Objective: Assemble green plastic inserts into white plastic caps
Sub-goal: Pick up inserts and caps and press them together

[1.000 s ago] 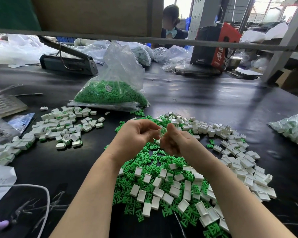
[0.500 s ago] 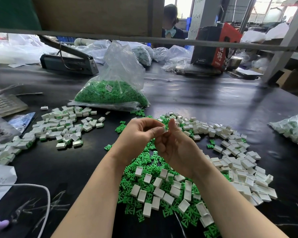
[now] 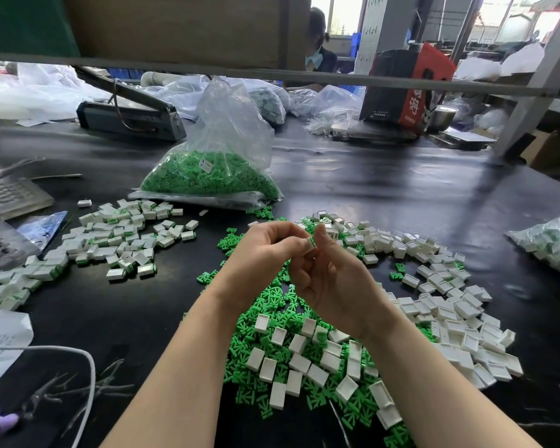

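Nearest, at about six o'clock on the black table (image 3: 385, 195), lies a heap of loose green inserts (image 3: 272, 321) with empty white caps (image 3: 299, 363) scattered over it. Both forearms come up from the bottom edge and meet above that heap.

The left hand (image 3: 259, 250) has its fingers curled in, and its fingertips pinch a small white cap with green showing in it (image 3: 311, 243). The right hand (image 3: 330, 279) stands palm-up beside it, thumb raised against the same piece, the other fingers folded toward the palm; so both hands grip the one cap between them, held in the air just above the pile.

At four o'clock a broad spread of open white caps (image 3: 450, 312) curves around the heap. At nine o'clock, well apart, sits a separate scatter of white caps with green edges (image 3: 117, 240). A white cable (image 3: 78, 376) loops at seven o'clock beside a sheet of paper (image 3: 0, 337).

Farther out, at twelve o'clock, a clear plastic bag of green inserts (image 3: 214, 176) slumps on the table. At three o'clock another bag of white and green pieces (image 3: 553, 244) touches the frame edge. Beyond, at eleven o'clock, rests a dark bag sealer (image 3: 130, 118); at one o'clock, a red and black box (image 3: 408, 85). Behind a shelf rail sits another person (image 3: 320, 53).
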A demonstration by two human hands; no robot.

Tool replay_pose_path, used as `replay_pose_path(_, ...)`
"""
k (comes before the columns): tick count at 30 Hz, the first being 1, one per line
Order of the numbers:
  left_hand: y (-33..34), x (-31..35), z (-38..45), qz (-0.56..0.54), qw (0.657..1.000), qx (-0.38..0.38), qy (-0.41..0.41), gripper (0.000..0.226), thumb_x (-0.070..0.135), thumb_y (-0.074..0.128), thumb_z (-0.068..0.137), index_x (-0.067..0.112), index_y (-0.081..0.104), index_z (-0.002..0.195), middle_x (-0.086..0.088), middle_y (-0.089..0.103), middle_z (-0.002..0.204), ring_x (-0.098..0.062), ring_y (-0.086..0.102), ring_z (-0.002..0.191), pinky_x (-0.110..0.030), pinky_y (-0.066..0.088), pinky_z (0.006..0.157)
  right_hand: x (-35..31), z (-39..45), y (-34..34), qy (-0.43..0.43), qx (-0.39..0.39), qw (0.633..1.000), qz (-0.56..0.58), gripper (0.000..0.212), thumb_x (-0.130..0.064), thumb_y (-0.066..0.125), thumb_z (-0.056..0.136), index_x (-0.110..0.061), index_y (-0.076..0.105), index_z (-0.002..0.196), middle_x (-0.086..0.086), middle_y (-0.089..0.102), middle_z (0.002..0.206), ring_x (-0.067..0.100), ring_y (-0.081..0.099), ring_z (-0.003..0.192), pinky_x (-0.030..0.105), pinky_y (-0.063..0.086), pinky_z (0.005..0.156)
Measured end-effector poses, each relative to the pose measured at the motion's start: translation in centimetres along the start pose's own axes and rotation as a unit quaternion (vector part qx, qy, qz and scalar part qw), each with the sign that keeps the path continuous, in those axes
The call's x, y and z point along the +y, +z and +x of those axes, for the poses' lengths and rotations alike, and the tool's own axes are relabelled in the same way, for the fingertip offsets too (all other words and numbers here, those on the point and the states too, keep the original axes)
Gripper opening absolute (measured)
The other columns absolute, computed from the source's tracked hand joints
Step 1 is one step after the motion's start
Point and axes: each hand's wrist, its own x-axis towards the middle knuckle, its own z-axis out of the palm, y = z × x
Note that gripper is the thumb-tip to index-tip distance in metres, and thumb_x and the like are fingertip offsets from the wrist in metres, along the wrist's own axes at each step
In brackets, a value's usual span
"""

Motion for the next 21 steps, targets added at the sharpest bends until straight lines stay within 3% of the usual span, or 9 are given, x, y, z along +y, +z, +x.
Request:
replay_pose_path(4,0.2,0.3,-0.2,0.013,1.0,0.002,0.001,0.015,-0.001,0.055,0.088,0.004,0.063,0.077,0.008,0.058,0.052,-0.003,0.052,0.046,-0.012,0.042,0.051,0.1,0.0,-0.2,0.002,0.007,1.0,-0.03,0.035,-0.047,0.052,0.09,-0.016,0.068,0.093,-0.003,0.058,0.07,0.006,0.051,0.059,0.013,0.045,0.055)
replay_pose_path(7,0.3,0.4,-0.2,0.013,1.0,0.004,0.001,0.018,0.011,0.055,0.075,-0.004,0.061,0.08,-0.004,0.063,0.055,-0.021,0.059,0.05,-0.03,0.052,0.057,0.2,0.2,-0.4,0.003,-0.001,0.998,-0.06,0.034,-0.049,0.061,0.082,-0.021,0.074,0.096,-0.005,0.054,0.069,0.005,0.049,0.06,0.014,0.043,0.057)
replay_pose_path(10,0.3,0.3,-0.2,0.024,1.0,0.015,0.008,0.018,0.015,0.054,0.069,0.0,0.062,0.075,-0.01,0.061,0.055,-0.028,0.059,0.052,-0.047,0.054,0.061,0.4,0.3,-0.6,0.004,-0.006,0.998,-0.064,0.037,-0.049,0.066,0.08,-0.018,0.073,0.098,-0.002,0.05,0.07,0.007,0.048,0.061,0.015,0.042,0.056)
replay_pose_path(21,1.1,0.1,0.1,-0.009,0.998,0.055,0.007,0.016,0.012,0.057,0.066,-0.003,0.059,0.072,-0.014,0.055,0.052,-0.024,0.054,0.043,-0.039,0.049,0.055,0.5,0.5,-1.1,-0.012,-0.008,1.0,-0.026,0.034,-0.042,0.068,0.081,-0.013,0.074,0.099,0.0,0.053,0.071,0.006,0.052,0.058,0.015,0.051,0.056)
